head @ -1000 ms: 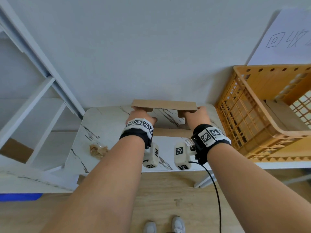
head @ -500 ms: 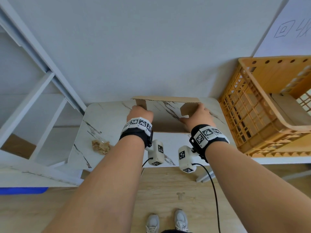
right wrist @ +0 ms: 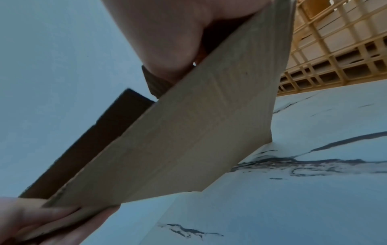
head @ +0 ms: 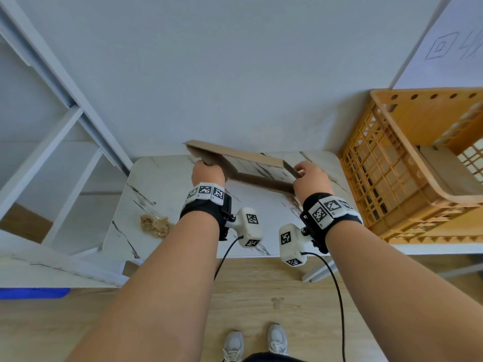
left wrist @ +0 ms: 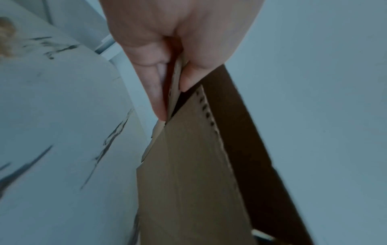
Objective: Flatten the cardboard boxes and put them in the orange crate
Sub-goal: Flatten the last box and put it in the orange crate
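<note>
A brown cardboard box [head: 261, 178], open at both ends, is held above the marble table [head: 162, 194] as a skewed, partly collapsed frame. My left hand [head: 207, 173] pinches its left corner between thumb and fingers [left wrist: 159, 92], over the folded cardboard [left wrist: 192, 182]. My right hand [head: 311, 178] grips the right corner; its palm [right wrist: 178, 49] lies against the box panel [right wrist: 188, 140]. The orange crate [head: 392, 194] stands to the right of the table, with flat cardboard [head: 449, 173] inside it.
Crumpled brown paper [head: 154, 224] lies on the table's front left. A white shelf frame [head: 65, 152] slants along the left. The wall is right behind the table, with a paper sign [head: 457, 48] above the crate. Wooden floor lies below.
The box has gone from a square-on open frame to a slanted parallelogram. Its left end has shifted away from me and its right end toward me, so the walls are closer together.
</note>
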A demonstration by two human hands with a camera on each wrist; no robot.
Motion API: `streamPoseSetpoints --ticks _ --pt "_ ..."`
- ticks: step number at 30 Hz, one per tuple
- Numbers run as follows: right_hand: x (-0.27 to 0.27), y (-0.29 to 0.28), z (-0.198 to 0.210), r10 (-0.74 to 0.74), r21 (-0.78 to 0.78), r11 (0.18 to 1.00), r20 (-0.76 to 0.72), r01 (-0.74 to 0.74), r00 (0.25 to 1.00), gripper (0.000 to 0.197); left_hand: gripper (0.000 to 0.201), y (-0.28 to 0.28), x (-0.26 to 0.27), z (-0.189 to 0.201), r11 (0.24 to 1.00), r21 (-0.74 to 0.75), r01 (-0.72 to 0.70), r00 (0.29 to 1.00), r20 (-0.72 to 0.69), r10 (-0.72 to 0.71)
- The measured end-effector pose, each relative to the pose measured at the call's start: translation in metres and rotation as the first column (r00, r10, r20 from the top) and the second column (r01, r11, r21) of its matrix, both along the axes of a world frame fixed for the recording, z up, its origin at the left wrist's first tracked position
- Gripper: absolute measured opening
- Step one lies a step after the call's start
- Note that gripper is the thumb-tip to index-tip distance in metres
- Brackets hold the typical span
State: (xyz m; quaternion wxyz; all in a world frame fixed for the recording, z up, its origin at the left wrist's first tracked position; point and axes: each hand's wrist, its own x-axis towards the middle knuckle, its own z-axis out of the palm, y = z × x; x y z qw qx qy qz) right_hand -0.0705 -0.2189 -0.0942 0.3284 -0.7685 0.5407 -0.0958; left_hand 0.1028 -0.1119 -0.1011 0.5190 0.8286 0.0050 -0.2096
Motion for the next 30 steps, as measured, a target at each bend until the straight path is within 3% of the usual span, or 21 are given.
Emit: streamPoseSetpoints --ticks 3,5,6,7,9,11,13,17,20,22,24,27,30 --pt "-0.002 0.001 -0.005 0.059 0.028 0.998 -0.013 -0.058 0.998 0.056 0.022 -0.002 -0.001 0.0 0.976 -0.168 -0.138 0.977 -0.187 0.106" --pt "-0.004 0.002 -0.008 0.076 0.044 0.996 -0.045 -0.074 0.996 0.061 0.026 0.003 -0.006 0.0 0.967 -0.222 -0.123 0.964 -0.256 0.064" --pt "-0.005 0.002 -0.011 0.09 0.051 0.995 -0.077 -0.086 0.993 0.063 0.034 0.005 -0.009 -0.002 0.983 -0.165 -0.086 0.954 -0.297 0.034" --pt "-0.005 0.001 -0.014 0.109 0.054 0.993 -0.114 -0.103 0.988 0.065 0.038 0.009 -0.013 -0.011 0.999 -0.039 -0.013 0.973 -0.232 0.003" --pt "-0.005 0.001 -0.022 0.151 0.047 0.988 -0.182 -0.145 0.972 0.068 0.039 0.017 -0.012 -0.019 0.957 -0.217 -0.191 0.915 -0.392 0.094" --pt "-0.005 0.002 -0.031 0.189 0.036 0.982 -0.225 -0.185 0.956 0.069 0.066 0.027 -0.016 -0.025 0.969 -0.093 -0.23 0.938 -0.286 0.195" --pt "-0.006 0.002 -0.039 0.223 0.045 0.975 -0.278 -0.219 0.934 0.069 0.082 0.035 -0.012 -0.027 0.982 0.022 -0.19 0.961 -0.203 0.19" --pt "-0.01 0.004 -0.057 0.298 0.085 0.955 -0.294 -0.286 0.908 0.069 0.082 0.049 -0.007 -0.032 0.972 0.206 -0.113 0.992 -0.032 0.122" --pt "-0.017 0.009 -0.08 0.358 0.099 0.933 -0.3 -0.345 0.884 0.074 0.08 0.047 -0.014 -0.044 0.933 0.352 0.072 0.988 0.099 -0.114" --pt "-0.024 0.011 -0.096 0.398 0.126 0.917 -0.308 -0.377 0.864 0.075 0.075 0.04 -0.022 -0.055 0.794 0.526 0.307 0.905 0.097 -0.414" --pt "-0.032 0.013 -0.11 0.417 0.173 0.908 -0.33 -0.381 0.847 0.075 0.072 0.031 -0.031 -0.072 0.584 0.634 0.506 0.754 0.003 -0.657" --pt "-0.037 0.012 -0.124 0.399 0.22 0.914 -0.347 -0.34 0.849 0.074 0.073 0.02 -0.043 -0.103 0.344 0.695 0.632 0.567 -0.112 -0.816" --pt "-0.03 0.003 -0.134 0.389 0.205 0.919 -0.34 -0.337 0.856 0.068 0.065 0.016 -0.045 -0.13 0.214 0.719 0.661 0.478 -0.184 -0.859"
